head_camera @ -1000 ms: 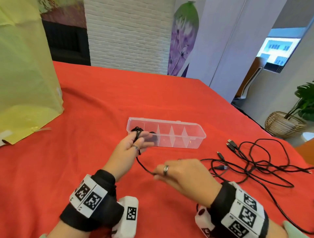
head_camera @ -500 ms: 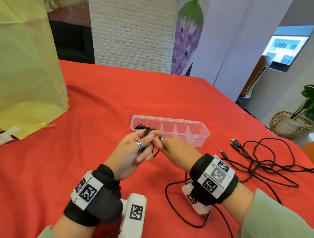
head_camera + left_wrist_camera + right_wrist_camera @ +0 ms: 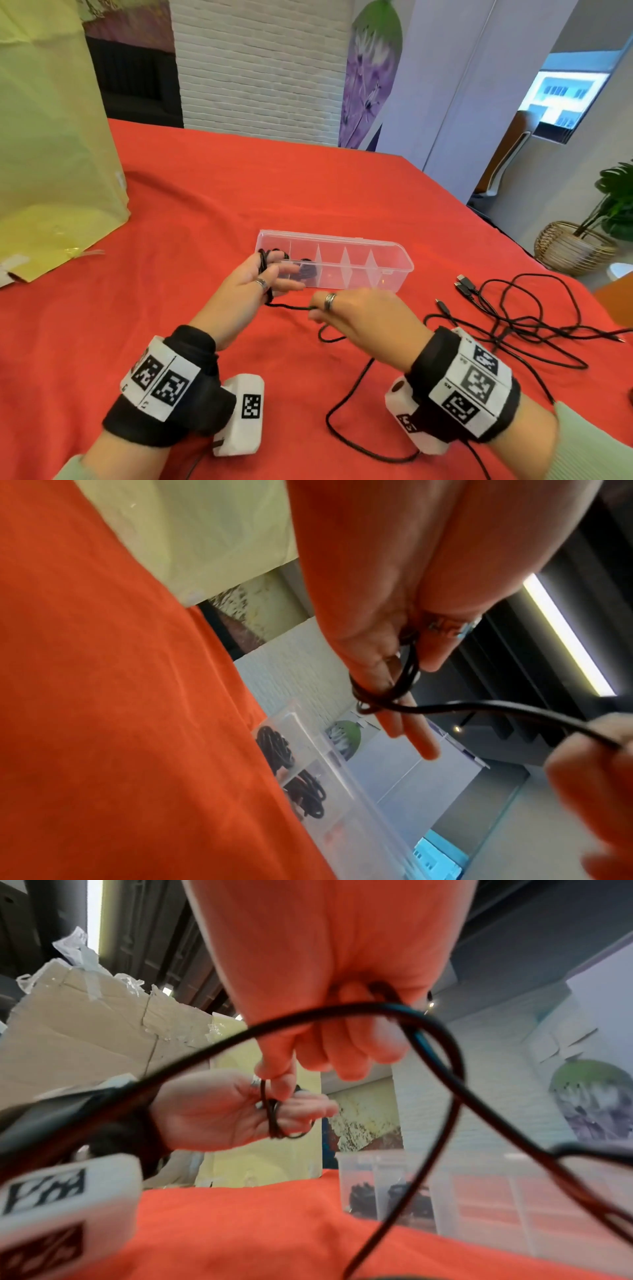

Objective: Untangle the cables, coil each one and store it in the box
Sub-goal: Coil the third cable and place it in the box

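Right hand [image 3: 356,315] drawn back from left hand [image 3: 253,284], on box's [image 3: 394,270] near side, fingers pinching black cable [image 3: 291,306] taut; left fingers grip wound loops.

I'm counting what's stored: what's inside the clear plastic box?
The box holds two coiled black cables, one in each of its two left-end compartments. The rest show only red cloth through the plastic. The left hand hides part of one from the head view.
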